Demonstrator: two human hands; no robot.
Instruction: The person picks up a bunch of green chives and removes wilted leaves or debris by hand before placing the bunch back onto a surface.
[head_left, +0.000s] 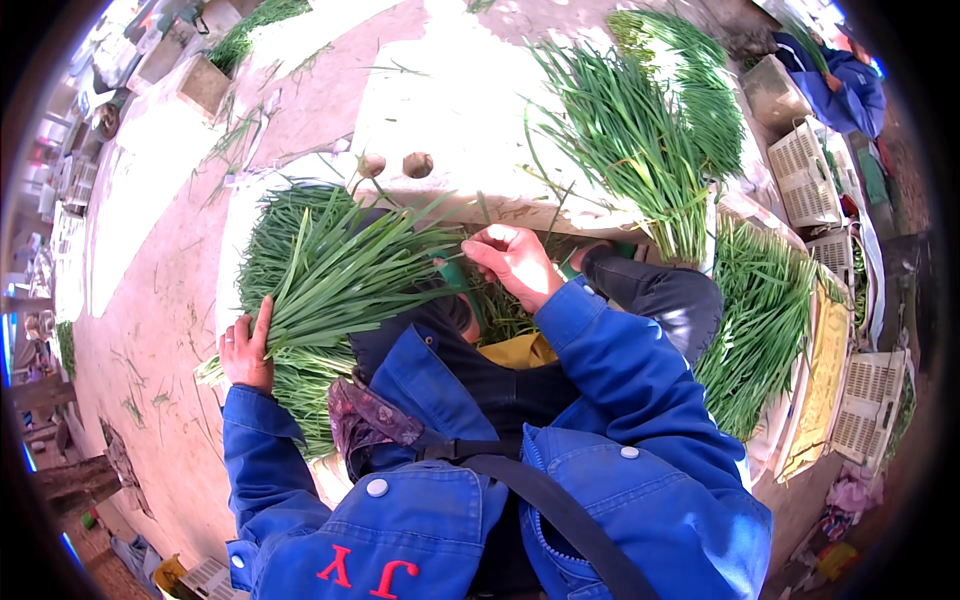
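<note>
My left hand (249, 346) is closed round the stem end of a bunch of long green leaves, perhaps garlic chives (352, 262). The leaf tips fan out to the right, over a stacked pile of the same greens (281, 217). At the right edge of the tips is my right hand (510, 259), its thumb and forefinger pinched together on what looks like a thin leaf tip. A large bundle of greens (637, 142) lies on the pale block ahead, its cut ends towards me. More greens (761, 322) are piled at my right.
Two round brownish objects (418, 164) are on the pale block. White plastic crates (806, 176) and a yellow board (821, 375) stand at the right. A co-worker in blue (851, 90) is at the upper right, with greens in hand. A pale box (202, 86) stands upper left.
</note>
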